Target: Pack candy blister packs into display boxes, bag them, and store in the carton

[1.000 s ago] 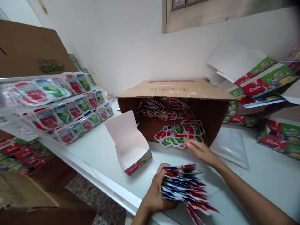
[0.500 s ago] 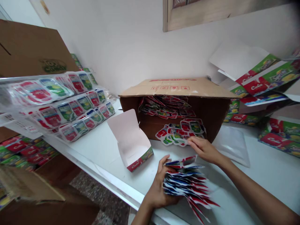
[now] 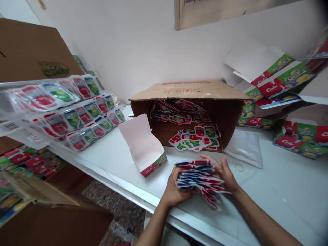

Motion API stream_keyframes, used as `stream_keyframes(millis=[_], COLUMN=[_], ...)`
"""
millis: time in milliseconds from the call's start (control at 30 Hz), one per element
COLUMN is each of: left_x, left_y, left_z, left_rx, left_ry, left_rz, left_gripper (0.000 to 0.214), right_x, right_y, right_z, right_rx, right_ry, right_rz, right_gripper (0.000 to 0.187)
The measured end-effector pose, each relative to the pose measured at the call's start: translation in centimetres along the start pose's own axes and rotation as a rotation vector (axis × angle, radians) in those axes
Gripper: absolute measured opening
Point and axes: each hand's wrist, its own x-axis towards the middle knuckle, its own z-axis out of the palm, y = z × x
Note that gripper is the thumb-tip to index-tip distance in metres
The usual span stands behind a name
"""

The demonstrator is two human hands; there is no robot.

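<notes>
Bundle of thin red-and-blue packets (image 3: 194, 177), held edge-on over the near part of the bench (image 3: 276, 194); grasped at the 9 o'clock end by the left hand (image 3: 176, 191); met at 3 o'clock by the right hand (image 3: 228, 174), thumb raised, too blurred to tell whether gripping or only steadying; seemed light, bendy and probably slick-faced, hence apt to slide apart, with ends splayed towards 5 o'clock; looked best pressed across the full thickness, from 12 to 6 o'clock; seemed unlikely to break, though likely to crease under hard squeezing; faced at 10 o'clock by a small open box (image 3: 147, 155), at 12 by a carton (image 3: 189, 89) with loose packets (image 3: 194, 136) in its mouth.
</notes>
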Motion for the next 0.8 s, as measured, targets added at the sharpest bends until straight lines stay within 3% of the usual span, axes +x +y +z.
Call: stream_keyframes(millis=[133,200,267,333,433,533,667,733,800], left_x=[0.7,1.1,1.2,1.0,0.5,-0.1,-0.3,-0.1,0.3], left_y=[0.1,0.1,0.0,-0.3,-0.8,-1.3,-1.4,-1.2,-0.6], left_z=[0.2,0.3,0.5,0.6,0.6,0.0,-0.6,-0.4,-0.1], left_rx=[-0.238,-0.282,-0.265,-0.222,-0.192,-0.190,-0.084,-0.031,0.006], left_ry=[0.026,0.028,0.016,0.006,0.014,-0.095,-0.212,-0.164,-0.093], left_rz=[-0.062,-0.065,-0.059,-0.046,0.016,0.022,-0.049,-0.027,0.020], left_gripper=[0.068,0.070,0.069,0.079,0.127,0.150,0.138,0.117,0.092], right_x=[-3.2,-3.9,-4.2,-4.1,-3.8,-3.5,-3.2,-3.0,-2.8], right_y=[0.0,0.1,0.7,1.5,2.3,2.2,2.1,2.1,2.1], right_z=[-0.5,-1.0,-1.4,-1.6,-2.0,-2.3,-2.5,-2.3,-2.0], right_rx=[-0.164,-0.337,-0.511,-0.643,-0.710,-0.669,-0.661,-0.694,-0.756], right_ry=[-0.150,-0.228,-0.222,-0.159,-0.107,-0.132,-0.140,-0.120,-0.093], right_rz=[-0.136,-0.165,-0.183,-0.209,-0.222,-0.230,-0.241,-0.267,-0.320], right_gripper=[0.116,0.135,0.144,0.145,0.136,0.128,0.125,0.118,0.097])
